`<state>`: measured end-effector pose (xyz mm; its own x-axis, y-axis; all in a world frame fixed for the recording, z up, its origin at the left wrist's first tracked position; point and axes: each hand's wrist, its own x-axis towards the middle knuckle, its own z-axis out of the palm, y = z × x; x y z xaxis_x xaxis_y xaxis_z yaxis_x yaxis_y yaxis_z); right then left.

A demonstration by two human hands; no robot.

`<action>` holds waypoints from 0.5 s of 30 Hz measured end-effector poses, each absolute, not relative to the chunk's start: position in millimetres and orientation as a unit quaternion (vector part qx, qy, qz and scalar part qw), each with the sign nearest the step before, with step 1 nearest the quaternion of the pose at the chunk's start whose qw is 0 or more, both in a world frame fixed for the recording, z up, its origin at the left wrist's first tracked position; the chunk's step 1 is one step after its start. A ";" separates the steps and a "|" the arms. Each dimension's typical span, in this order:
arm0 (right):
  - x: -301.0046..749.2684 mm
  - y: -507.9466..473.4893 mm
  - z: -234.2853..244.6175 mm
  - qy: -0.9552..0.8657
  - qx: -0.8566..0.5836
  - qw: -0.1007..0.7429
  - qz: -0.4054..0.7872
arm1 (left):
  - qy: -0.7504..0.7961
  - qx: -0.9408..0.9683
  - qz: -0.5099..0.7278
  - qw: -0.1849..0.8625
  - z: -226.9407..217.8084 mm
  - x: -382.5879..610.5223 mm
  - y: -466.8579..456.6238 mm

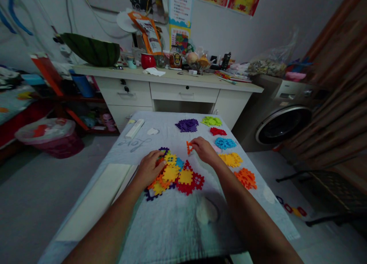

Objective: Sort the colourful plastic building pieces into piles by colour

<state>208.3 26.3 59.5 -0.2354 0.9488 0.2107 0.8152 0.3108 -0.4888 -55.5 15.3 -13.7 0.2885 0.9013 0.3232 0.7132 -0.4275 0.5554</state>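
Note:
My right hand (pixel 202 148) pinches an orange toothed plastic building piece (pixel 189 147) just above the cloth, its fingers closed on the edge. My left hand (pixel 149 167) lies on the left side of a mixed pile of toothed building pieces (pixel 171 173), fingers bent and apart, with part of the pile hidden beneath it. Yellow, red, orange, blue and dark purple pieces show in that pile, some with window-like cutouts. Sorted by colour, further heaps lie beyond and to the right: purple (pixel 187 125), lime green (pixel 211 121), red (pixel 218 131), blue (pixel 225 143), yellow (pixel 231 159) and orange (pixel 246 178).
A pale cloth (pixel 177 225) covers the table. At its left lie a long white board (pixel 94 197) and a small white bar (pixel 135 128). Behind stands a cluttered white desk (pixel 183 92); a washing machine (pixel 282 111) is right, a lined bin (pixel 54 140) left.

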 end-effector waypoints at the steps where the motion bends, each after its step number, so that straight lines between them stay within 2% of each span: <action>1: 223.1 18.9 66.0 -0.769 -0.570 0.245 0.152 | 0.511 0.789 0.305 0.152 -14.6 -55.8 15.6; 6: 295.4 -24.7 89.2 -0.734 -0.589 0.243 0.237 | 0.507 0.794 0.301 0.149 -18.8 -57.6 17.2; 11: 326.0 -63.8 93.0 -0.741 -0.585 0.156 0.289 | 0.509 0.793 0.299 0.151 -20.7 -57.7 18.8; 15: 323.5 -77.2 81.7 -0.739 -0.609 0.095 0.272 | 0.513 0.791 0.292 0.157 -20.4 -57.5 19.2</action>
<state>323.5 -77.2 81.7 -0.2403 0.9516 -0.1915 0.8483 0.1099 -0.5181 -57.5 19.2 -20.4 0.3018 0.9045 0.3012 0.7207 -0.4233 0.5490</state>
